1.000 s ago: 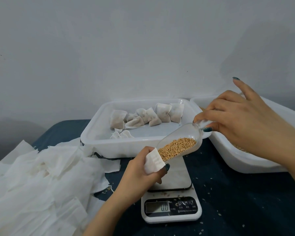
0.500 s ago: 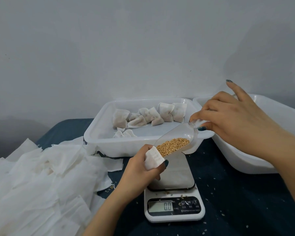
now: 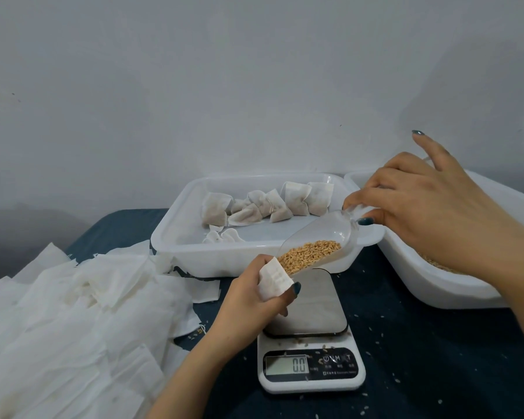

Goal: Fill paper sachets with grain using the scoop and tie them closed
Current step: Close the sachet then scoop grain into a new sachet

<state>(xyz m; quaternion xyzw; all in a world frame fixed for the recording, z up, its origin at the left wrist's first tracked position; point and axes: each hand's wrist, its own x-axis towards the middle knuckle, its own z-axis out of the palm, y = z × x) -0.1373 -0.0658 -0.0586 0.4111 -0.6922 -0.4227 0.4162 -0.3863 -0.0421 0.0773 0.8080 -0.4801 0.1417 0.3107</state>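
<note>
Golden grain (image 3: 307,256) fills the clear scoop (image 3: 318,241) pinched by the right hand (image 3: 421,207), tipped into the white sachet (image 3: 274,278) gripped by the left hand (image 3: 254,300).

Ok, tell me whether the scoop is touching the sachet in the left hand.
Touching. In the head view the scoop, held tilted by the right hand, lays its lip on the open edge of the sachet pinched in the left hand, no gap.

A bare grey-white wall (image 3: 194,86) rises behind a counter (image 3: 436,358) covered in dark blue cloth. Dim, soft light leaves faint shadows at the wall's right.
</note>
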